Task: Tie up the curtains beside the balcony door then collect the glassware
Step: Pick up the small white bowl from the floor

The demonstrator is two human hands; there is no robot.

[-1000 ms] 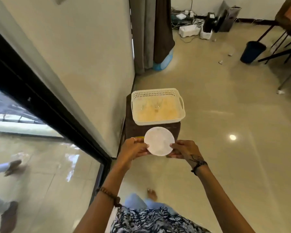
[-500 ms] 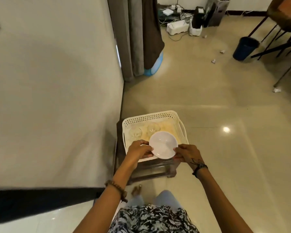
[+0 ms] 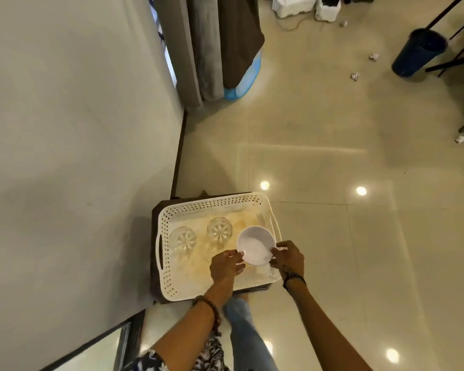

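Lowered now into the basket's right half, small white bowl point(image 3: 255, 247) pinched at its rim between left hand point(image 3: 225, 266) and right hand point(image 3: 288, 257), white perforated basket point(image 3: 169, 287) on a dark bench point(image 3: 153, 266), two clear glasses point(image 3: 183, 239) upright inside, curtains point(image 3: 212, 46) hanging loose against the wall beyond.

A lived-in room of a home, seen from above: glossy beige floor tiles point(image 3: 319, 124) mirror ceiling lights beside a plain painted wall point(image 3: 73, 124), and grey and brown curtains point(image 3: 212, 44) hang to the floor. A dark blue waste bin point(image 3: 417, 53), crumpled paper scraps point(image 3: 355, 75) and white appliances trailing cables point(image 3: 289, 5) sit across the room.
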